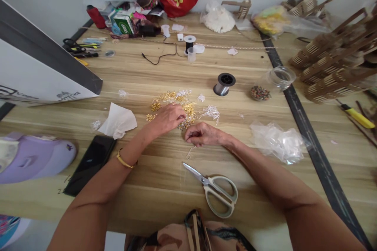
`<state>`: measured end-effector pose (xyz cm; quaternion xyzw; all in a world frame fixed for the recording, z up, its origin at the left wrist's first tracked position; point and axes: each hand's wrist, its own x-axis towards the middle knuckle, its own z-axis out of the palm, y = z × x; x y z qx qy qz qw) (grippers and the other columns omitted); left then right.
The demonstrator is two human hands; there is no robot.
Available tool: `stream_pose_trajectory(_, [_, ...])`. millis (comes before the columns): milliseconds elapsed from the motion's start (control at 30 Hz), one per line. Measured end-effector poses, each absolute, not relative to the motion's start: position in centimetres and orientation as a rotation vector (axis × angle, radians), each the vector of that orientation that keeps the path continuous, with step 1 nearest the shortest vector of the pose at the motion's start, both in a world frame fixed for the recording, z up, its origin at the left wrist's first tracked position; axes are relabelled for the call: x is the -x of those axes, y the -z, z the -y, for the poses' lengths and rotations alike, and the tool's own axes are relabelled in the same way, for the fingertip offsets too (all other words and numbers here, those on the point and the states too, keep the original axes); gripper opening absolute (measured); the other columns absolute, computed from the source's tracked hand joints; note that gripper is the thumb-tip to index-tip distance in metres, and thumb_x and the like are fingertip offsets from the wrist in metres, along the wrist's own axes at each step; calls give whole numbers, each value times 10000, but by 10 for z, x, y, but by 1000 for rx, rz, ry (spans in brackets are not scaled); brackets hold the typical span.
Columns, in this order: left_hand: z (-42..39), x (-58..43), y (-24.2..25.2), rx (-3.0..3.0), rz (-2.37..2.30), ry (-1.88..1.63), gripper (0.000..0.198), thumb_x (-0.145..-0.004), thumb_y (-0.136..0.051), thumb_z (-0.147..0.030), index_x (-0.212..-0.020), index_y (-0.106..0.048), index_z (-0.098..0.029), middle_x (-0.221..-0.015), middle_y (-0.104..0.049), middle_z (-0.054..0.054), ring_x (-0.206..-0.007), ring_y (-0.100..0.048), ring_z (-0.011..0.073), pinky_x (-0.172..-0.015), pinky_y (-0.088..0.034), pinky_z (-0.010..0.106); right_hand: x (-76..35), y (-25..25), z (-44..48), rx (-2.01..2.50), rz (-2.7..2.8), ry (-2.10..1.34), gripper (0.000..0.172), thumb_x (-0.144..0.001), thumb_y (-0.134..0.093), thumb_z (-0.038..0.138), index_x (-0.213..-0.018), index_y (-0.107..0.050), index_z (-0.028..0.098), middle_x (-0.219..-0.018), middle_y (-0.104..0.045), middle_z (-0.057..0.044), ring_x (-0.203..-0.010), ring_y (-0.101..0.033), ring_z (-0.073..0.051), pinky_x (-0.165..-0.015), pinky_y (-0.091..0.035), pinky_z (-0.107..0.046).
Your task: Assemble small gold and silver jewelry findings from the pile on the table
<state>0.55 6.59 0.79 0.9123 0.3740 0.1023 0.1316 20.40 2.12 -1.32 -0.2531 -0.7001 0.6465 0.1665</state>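
Observation:
Over a pile of small gold and silver beads (189, 110), my left hand (168, 118) has its fingers pinched together at the pile's near side. Whatever may be between those fingertips is too small to make out. My right hand (204, 134) rests closed just in front of the pile, its fingers curled in a pinch. A thin chain (191, 151) of light beads or links trails from it onto the wooden table and ends in a small loop. Scissors (207, 182) with white handles lie closer to me, blades pointing toward the pile. Silver pins or tubes (211, 113) lie to the right.
A wire spool (224, 84) and a jar of dark beads (262, 91) stand behind the pile. Plastic bags (278, 141) lie on the right. On the left are a white paper (118, 120), a black phone (90, 164) and a large box (47, 66).

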Motion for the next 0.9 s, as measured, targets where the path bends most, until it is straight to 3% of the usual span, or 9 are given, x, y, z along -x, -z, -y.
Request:
stream_pose_trajectory(567, [-66, -9, -4, -2601, -1069, -384, 135, -809, -563, -135, -712, -651, -166, -724, -602, 29, -745, -533, 160, -754, -421, 310, -204, 13, -21, 757, 2015, -1820, 45, -823, -577, 149, -836, -610, 122, -570, -526, 55, -471, -514, -42, -480, -417, -166])
stream_pose_trajectory(900, [-75, 3, -3, -2418, -1088, -526, 86, -776, -597, -165, -749, -678, -168, -777, -691, 31, -787, -604, 158, -754, -459, 304, -204, 13, -21, 737, 1979, -1857, 63, -839, -575, 172, -828, -599, 115, -582, -521, 51, -464, -500, -33, -467, -418, -161])
